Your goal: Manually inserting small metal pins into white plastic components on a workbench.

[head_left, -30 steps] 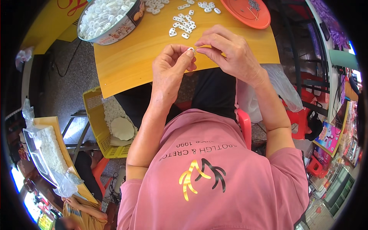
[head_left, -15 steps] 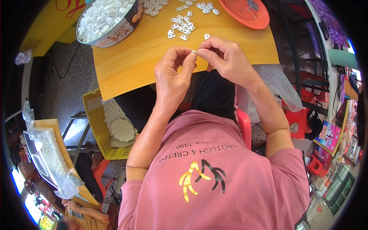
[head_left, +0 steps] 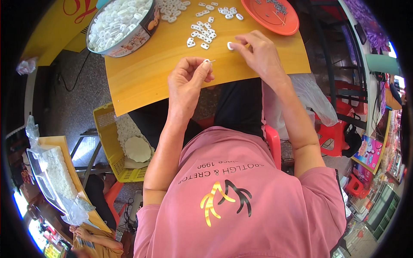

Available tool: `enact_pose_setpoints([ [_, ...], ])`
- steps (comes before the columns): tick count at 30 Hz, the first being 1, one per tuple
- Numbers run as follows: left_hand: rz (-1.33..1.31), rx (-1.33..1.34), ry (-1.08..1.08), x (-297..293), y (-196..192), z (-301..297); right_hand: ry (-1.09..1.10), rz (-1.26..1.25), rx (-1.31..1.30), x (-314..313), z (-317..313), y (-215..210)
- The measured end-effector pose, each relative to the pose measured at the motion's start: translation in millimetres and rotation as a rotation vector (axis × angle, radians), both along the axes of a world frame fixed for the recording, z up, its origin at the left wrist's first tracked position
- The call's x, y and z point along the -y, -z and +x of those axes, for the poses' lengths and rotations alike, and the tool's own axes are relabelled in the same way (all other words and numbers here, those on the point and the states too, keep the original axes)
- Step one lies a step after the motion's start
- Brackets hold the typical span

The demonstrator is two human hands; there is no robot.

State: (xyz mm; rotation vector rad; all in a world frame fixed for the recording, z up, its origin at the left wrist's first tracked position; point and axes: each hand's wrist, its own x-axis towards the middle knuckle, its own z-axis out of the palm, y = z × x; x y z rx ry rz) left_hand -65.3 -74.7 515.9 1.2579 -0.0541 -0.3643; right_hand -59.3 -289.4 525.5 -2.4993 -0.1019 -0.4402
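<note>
Yellow table (head_left: 142, 81), left hand (head_left: 187, 79) pinching small white piece (head_left: 207, 61), right hand (head_left: 258, 51) pinching another (head_left: 230, 45), grey floor (head_left: 64, 103).

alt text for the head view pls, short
A person in a pink shirt pinches a small white plastic piece in the left hand, while the right hand touches another white piece on a yellow table.

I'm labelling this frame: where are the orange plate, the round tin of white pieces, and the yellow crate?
orange plate (head_left: 262, 19), head view, bare inner surface.
round tin (head_left: 140, 32), head view, outer side wall.
yellow crate (head_left: 104, 137), head view, left wall.
</note>
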Motion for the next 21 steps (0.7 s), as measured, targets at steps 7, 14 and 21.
enact_pose_setpoints([
  [7,-0.03,-0.037,-0.016,-0.2,3.4,1.1,-0.013,-0.028,-0.088,-10.0,1.3,4.3],
  [14,-0.095,-0.082,-0.05,2.6,5.3,3.3,-0.001,0.416,-0.288,-15.7,-1.1,6.3],
  [21,-0.138,-0.124,-0.062,6.3,-4.2,1.4,-0.118,1.122,-0.356,-37.2,-18.7,-17.6],
])
